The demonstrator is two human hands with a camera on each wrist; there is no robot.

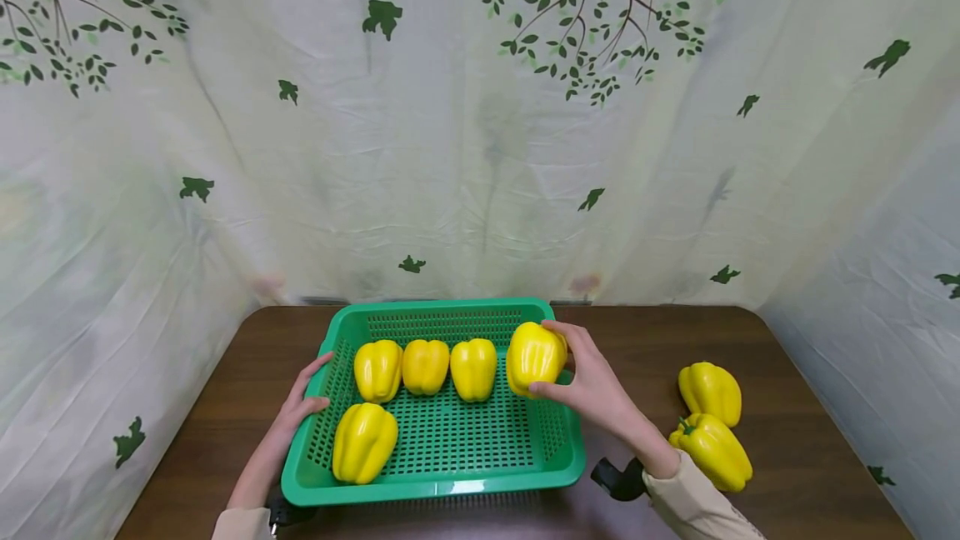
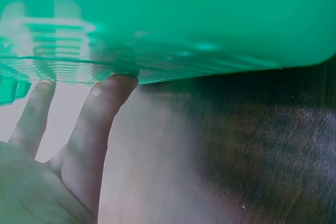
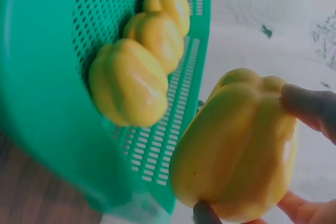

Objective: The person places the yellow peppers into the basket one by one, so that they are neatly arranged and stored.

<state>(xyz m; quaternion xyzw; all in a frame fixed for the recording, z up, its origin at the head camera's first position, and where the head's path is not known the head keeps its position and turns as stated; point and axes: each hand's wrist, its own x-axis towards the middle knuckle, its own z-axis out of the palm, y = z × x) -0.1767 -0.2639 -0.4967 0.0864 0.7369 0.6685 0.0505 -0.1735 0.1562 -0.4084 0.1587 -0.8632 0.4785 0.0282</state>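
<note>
My right hand [image 1: 596, 377] grips a yellow bell pepper [image 1: 536, 358] between thumb and fingers, over the right end of a green plastic basket [image 1: 420, 491]. The right wrist view shows that pepper [image 3: 236, 148] held up beside the basket wall, fingertips on its sides. Inside the basket, three yellow bell peppers [image 1: 425, 367] stand in a row along the back, and another yellow bell pepper [image 1: 364, 443] lies at the front left. My left hand [image 1: 296, 407] rests at the basket's left rim; in the left wrist view its straight fingers [image 2: 86, 140] touch the green side.
Two more yellow bell peppers [image 1: 709, 394] lie close together on the brown wooden table [image 1: 622, 323], right of the basket. Behind and around the table hangs a pale curtain [image 1: 480, 190] with a leaf print.
</note>
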